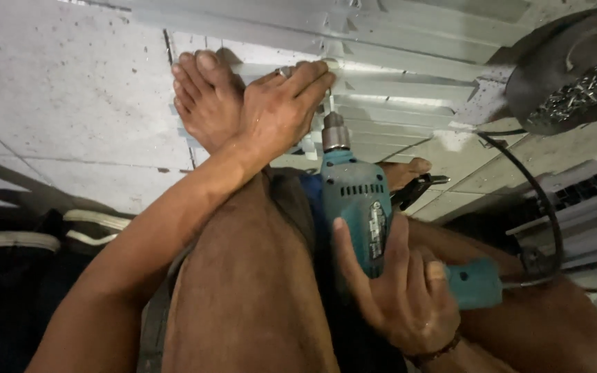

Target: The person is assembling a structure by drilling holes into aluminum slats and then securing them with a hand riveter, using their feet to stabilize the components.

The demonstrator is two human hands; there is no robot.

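Observation:
My right hand [399,293] grips a teal electric drill [357,200] from the side and rear. The drill's chuck [335,131] points away from me at a pale aluminium strip [409,90] lying on the floor. My left hand [281,110] reaches across my knee and holds that strip down, fingertips right beside the drill bit. My bare left foot [205,97] rests on the strips just left of that hand. The bit's tip is hidden behind my fingers.
Several more aluminium strips [381,27] lie side by side on the concrete floor. A round metal disc with shavings [575,69] sits top right. The drill's black cable [544,207] loops right. A black hand tool [419,186] lies by my right foot. Sandals [15,242] are at left.

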